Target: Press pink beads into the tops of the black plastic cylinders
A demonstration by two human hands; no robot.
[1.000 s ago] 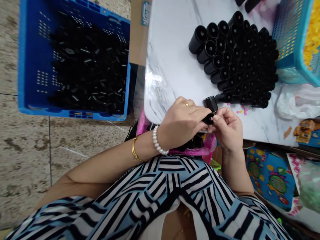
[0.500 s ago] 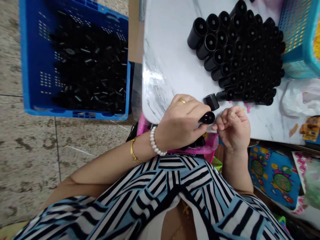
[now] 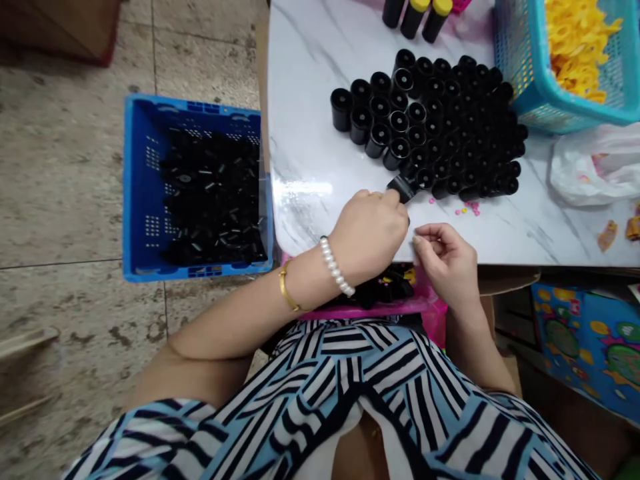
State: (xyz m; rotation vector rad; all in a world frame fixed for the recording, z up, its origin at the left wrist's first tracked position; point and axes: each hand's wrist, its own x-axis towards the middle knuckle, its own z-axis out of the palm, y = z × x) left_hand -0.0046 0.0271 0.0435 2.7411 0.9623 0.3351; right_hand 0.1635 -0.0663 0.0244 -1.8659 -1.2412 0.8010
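Note:
My left hand (image 3: 373, 230) is closed above the table's front edge. Its fingers wrap a small black plastic tube, now almost wholly hidden, with only a dark bit showing by the fingertips. Against the knuckles a loose black tube (image 3: 401, 189) lies tipped on the table. My right hand (image 3: 447, 261) is just to the right, thumb and forefinger pressed together; anything between them is too small to make out. Beyond both hands stands a dense block of upright black tubes (image 3: 399, 122). Tiny pink and yellow pieces (image 3: 468, 209) are scattered at its near side.
A blue crate (image 3: 129, 193) of black parts sits at the left. Below my hands is a pink-rimmed tray (image 3: 370, 310) of black parts. A teal basket (image 3: 535, 73) of yellow pieces and a white plastic bag (image 3: 575, 173) stand right. Yellow-topped tubes (image 3: 413, 19) stand at the back.
The view has shifted, showing more of the table's back. My right hand has turned and brought its fingertips together. The tube in my left hand, its end visible before, is now mostly covered.

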